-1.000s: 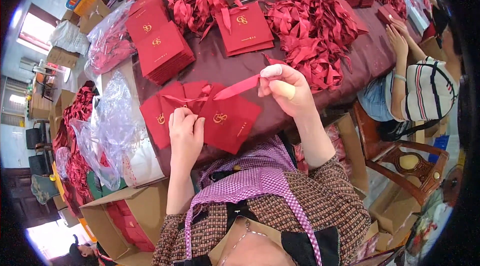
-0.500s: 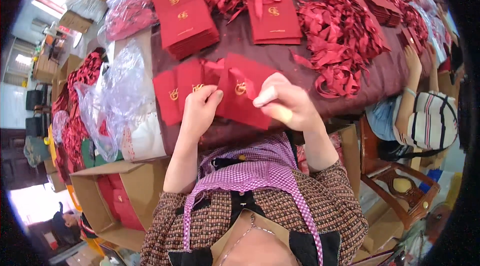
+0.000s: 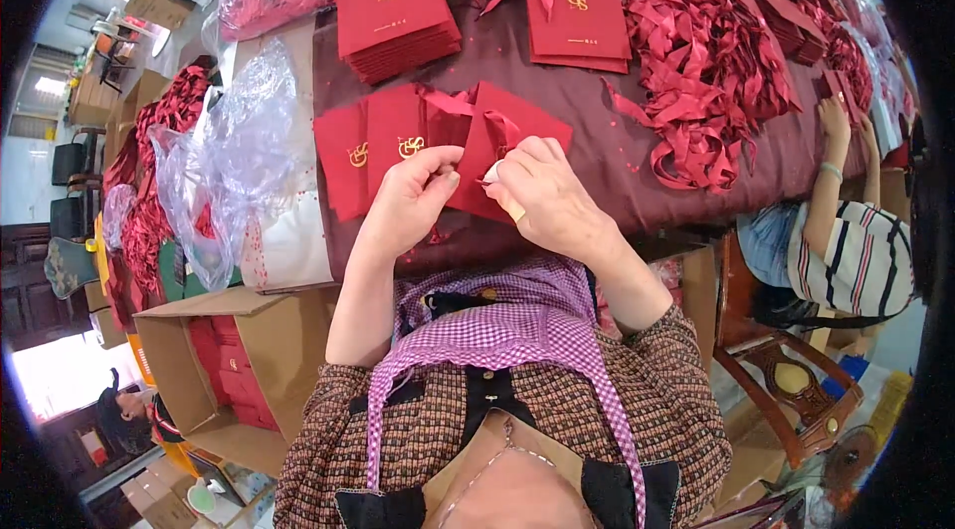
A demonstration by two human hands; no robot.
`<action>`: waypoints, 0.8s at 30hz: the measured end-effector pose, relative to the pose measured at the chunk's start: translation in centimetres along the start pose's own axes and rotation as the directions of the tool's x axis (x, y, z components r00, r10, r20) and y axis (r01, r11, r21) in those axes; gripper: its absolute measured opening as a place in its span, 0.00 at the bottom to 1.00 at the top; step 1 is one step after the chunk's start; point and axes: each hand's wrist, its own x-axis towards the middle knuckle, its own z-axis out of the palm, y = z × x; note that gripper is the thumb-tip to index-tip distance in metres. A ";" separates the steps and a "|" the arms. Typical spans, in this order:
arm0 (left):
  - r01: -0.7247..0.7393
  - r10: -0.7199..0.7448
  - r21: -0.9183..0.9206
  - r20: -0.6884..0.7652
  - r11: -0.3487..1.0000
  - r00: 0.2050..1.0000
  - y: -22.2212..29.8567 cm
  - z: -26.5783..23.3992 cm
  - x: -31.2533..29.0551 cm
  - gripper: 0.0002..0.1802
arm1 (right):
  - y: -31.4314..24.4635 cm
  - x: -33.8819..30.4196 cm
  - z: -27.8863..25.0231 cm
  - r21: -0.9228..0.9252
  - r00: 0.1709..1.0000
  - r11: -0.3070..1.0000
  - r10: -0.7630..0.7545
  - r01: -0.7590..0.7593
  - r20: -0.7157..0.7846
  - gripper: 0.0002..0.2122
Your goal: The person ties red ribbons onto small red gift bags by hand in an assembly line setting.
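Observation:
A red paper bag (image 3: 542,121) with a gold emblem lies in front of me, a red ribbon (image 3: 502,119) hanging down its face. My right hand (image 3: 547,189) is closed over the bag's lower part, fingers curled round the ribbon; white wrapping covers one fingertip and a yellowish band another. Close to its left, my left hand (image 3: 413,196) pinches thumb and forefinger together at the bag's left edge. What lies in that pinch is too small to make out. Under and beside my left hand, more red bags (image 3: 343,146) overlap.
Stacked red bags (image 3: 398,21) stand beyond my hands; another beribboned bag (image 3: 577,26) lies to their right. A heap of red ribbons (image 3: 686,81) covers the right. Clear plastic (image 3: 239,151) and an open carton (image 3: 284,360) are at left. Another person (image 3: 846,250) works at far right.
My right hand has come down and left, nearer my left hand, and its fingers have curled in over the bag. The view has shifted slightly, so the table's things sit higher and further right.

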 end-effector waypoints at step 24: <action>-0.240 0.274 0.385 -0.036 0.891 0.961 1.5 1.8 -0.5 0.11 | -0.9 1.6 0.8 -0.180 0.996 0.983 0.051 -0.038 0.069 0.05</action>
